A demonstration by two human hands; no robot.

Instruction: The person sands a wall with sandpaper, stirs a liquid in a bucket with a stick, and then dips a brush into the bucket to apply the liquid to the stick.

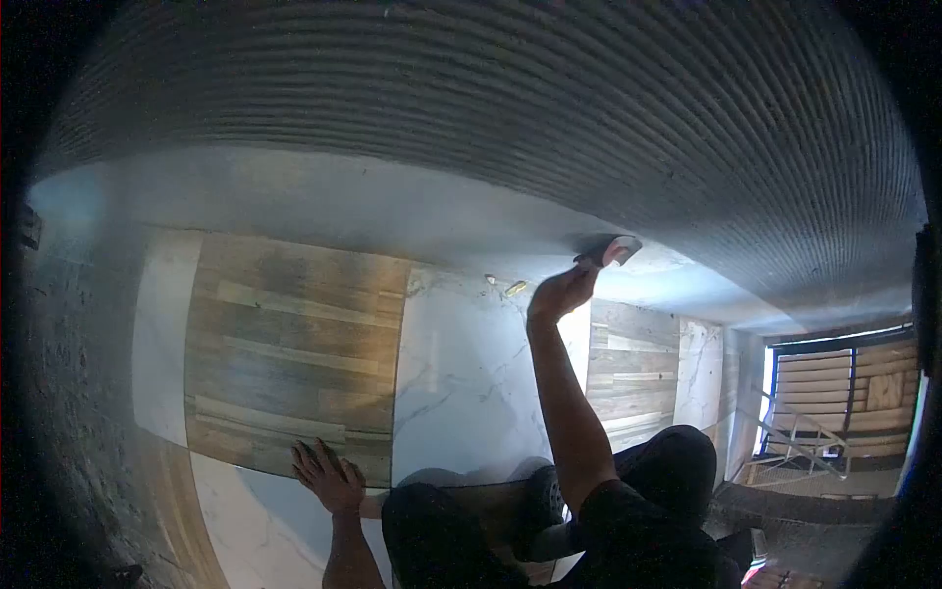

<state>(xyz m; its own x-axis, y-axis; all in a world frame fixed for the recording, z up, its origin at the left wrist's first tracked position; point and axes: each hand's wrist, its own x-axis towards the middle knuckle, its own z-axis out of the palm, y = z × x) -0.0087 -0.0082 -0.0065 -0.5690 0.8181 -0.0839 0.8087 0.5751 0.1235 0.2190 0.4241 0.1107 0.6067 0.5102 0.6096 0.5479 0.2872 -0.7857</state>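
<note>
Dark-clothed knees bent above a tiled floor. Beside them the left hand rested, fingers spread, at the edge of a wood-look tile. Beyond, the right hand reached forward, fingers wrapped around a flat-bladed tool at the wall's smooth lower band (contact was hard to tell), near a yellowish scrap. A tilted blade could have gouged that band; leaning too far could have made the propping palm slip. Ribbed wall rose above; a metal frame stood farthest right.
</note>
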